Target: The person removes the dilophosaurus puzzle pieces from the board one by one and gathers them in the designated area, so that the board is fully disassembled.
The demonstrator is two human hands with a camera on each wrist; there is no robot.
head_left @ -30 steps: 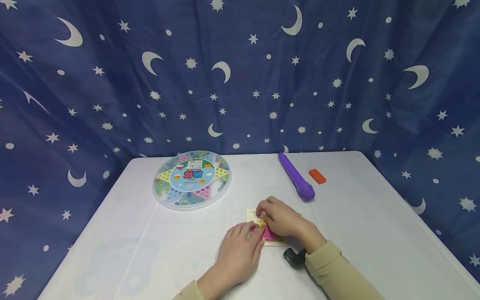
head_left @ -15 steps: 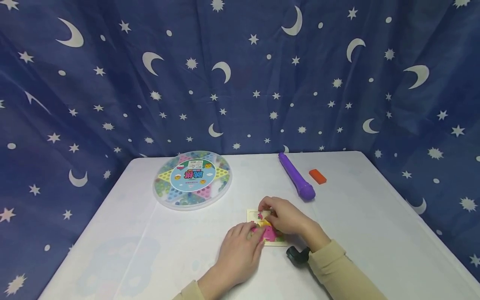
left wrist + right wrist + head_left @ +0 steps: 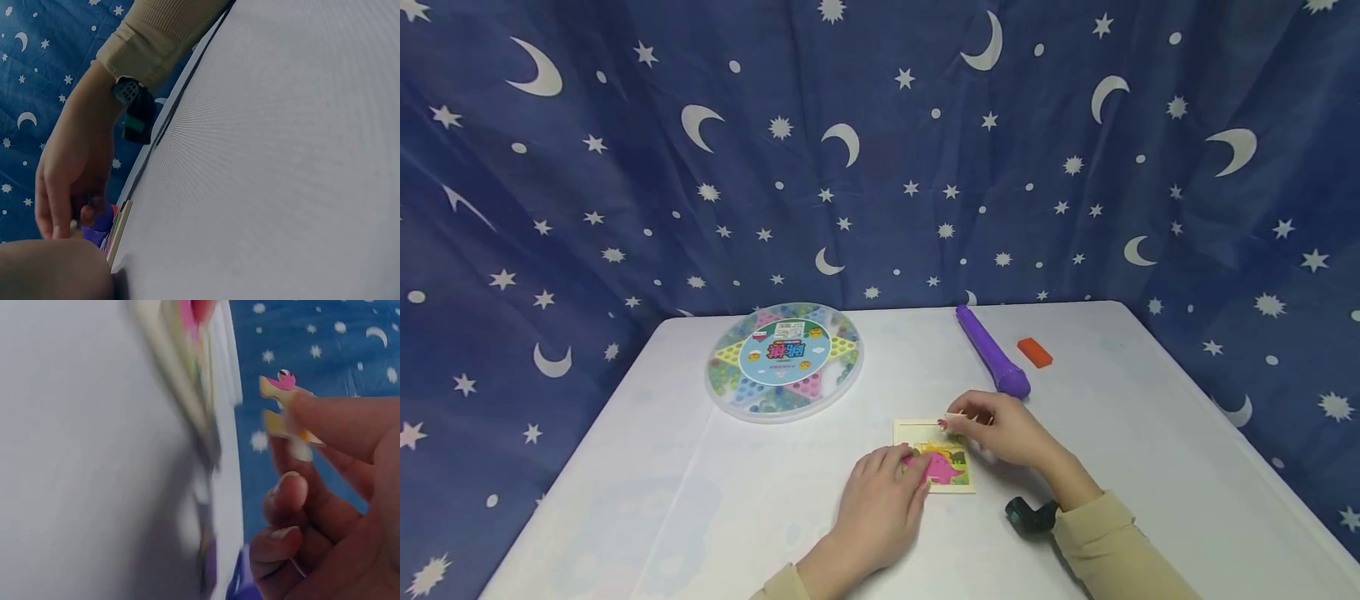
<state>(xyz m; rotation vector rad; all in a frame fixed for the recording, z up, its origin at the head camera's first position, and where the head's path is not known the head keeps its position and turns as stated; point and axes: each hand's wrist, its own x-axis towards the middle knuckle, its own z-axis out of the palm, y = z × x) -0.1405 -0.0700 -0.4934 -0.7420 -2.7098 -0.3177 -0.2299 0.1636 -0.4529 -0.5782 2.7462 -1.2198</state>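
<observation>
A small jigsaw puzzle board [image 3: 936,487] with a pale frame and a pink dinosaur picture lies flat on the white table. My left hand [image 3: 880,504] rests on its left side, fingers extended over the pink part. Above its upper right corner, my right hand [image 3: 1007,429] pinches a jigsaw piece [image 3: 284,384] between thumb and fingers. This piece is pale-edged, with pink and a black-and-white eye on its face. The upper strip of the board shows bare cream backing. In the left wrist view, the right hand [image 3: 75,162] appears beyond a blurred near part of the left hand.
A round Chinese checkers set [image 3: 786,358] with coloured marbles lies at the back left. Behind the right hand are a purple toy microphone [image 3: 992,354] and an orange block [image 3: 1034,352]. A dark device [image 3: 1030,517] sits at the right wrist. A starry curtain [image 3: 880,167] hangs behind the table.
My right hand has moved right and lifted off the board, taking the jigsaw piece from its upper part. The left hand stays in place.
</observation>
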